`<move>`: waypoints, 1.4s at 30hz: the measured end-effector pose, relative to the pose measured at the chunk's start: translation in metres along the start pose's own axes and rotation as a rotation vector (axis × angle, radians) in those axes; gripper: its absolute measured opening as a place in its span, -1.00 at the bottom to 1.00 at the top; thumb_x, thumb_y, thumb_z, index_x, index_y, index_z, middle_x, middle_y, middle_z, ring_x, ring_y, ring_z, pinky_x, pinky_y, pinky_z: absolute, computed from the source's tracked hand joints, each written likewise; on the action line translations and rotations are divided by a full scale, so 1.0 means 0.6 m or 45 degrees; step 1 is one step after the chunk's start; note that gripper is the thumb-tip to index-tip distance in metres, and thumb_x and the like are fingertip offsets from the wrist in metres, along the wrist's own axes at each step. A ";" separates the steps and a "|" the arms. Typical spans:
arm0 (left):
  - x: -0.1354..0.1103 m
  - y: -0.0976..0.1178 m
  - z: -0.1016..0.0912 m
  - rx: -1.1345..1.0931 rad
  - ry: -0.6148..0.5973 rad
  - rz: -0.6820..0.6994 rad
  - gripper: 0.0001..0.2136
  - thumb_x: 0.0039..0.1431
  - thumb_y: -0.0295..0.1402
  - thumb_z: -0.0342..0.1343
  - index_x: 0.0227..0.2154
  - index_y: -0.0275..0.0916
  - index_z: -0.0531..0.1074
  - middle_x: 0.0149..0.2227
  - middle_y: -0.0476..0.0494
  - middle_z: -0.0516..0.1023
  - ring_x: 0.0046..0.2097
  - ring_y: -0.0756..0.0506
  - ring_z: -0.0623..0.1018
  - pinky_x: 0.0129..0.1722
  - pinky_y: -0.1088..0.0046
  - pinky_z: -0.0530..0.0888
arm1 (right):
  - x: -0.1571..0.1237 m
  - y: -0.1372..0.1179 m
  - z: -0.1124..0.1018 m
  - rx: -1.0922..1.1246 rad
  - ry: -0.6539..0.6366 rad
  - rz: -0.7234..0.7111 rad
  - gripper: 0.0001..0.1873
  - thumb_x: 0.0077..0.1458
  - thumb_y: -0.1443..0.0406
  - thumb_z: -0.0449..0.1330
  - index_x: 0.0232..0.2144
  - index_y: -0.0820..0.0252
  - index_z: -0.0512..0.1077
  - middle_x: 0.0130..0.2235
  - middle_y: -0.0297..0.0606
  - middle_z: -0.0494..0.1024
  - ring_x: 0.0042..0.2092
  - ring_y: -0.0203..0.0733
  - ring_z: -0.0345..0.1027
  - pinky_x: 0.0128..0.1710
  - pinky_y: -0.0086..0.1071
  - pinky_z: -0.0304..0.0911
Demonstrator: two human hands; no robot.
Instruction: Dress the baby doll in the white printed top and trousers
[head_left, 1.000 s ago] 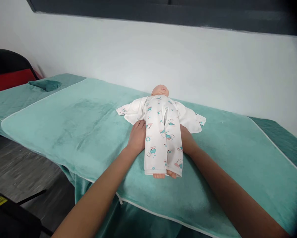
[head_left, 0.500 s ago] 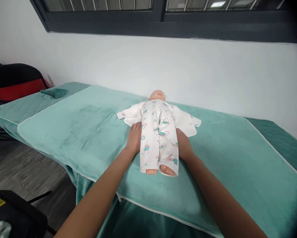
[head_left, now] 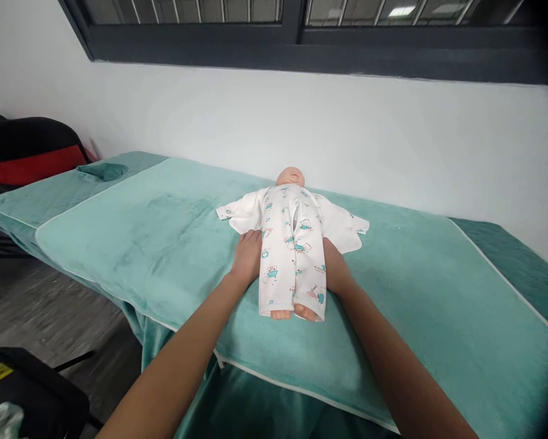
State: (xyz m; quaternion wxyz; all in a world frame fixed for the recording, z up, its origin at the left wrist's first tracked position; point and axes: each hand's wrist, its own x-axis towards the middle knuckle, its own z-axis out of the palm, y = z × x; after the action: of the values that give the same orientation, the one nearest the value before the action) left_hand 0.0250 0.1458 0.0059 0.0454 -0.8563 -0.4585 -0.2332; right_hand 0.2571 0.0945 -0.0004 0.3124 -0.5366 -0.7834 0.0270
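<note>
Baby doll [head_left: 294, 244] lies on its back between the two hands, feet toward the person. Toes show at the hems of white trousers [head_left: 276, 289] printed with teal and pink figures. Left hand [head_left: 247, 256] and right hand [head_left: 338, 267] lie against the trousers' outer sides; fingers partly hidden, grip cannot be determined. Beyond the hands, a white top [head_left: 342, 227] has its sleeves spread outward. Surface: teal plush sheet [head_left: 420, 286], white-edged, creased left of the left hand. Farther left, a black-and-red chair [head_left: 31, 163]; beyond both hands, a white wall [head_left: 255, 116] and dark-framed window [head_left: 200, 49].
</note>
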 end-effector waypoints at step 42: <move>-0.036 -0.014 0.001 -0.127 0.131 -0.195 -0.84 0.25 -0.45 -0.06 -0.43 -0.20 0.35 -0.33 -0.16 0.45 -0.24 -0.16 0.42 -0.26 0.32 0.32 | -0.018 0.040 -0.025 0.045 0.346 0.525 -0.75 0.18 0.22 0.02 -0.33 0.15 0.48 -0.34 -0.23 0.57 -0.30 -0.13 0.39 -0.26 -0.32 0.21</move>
State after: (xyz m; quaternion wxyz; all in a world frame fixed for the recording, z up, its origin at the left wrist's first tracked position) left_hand 0.0082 0.1340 -0.0051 0.0082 -0.8069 -0.5074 -0.3023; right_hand 0.2871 0.0913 -0.0026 0.4120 -0.6783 -0.6076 0.0313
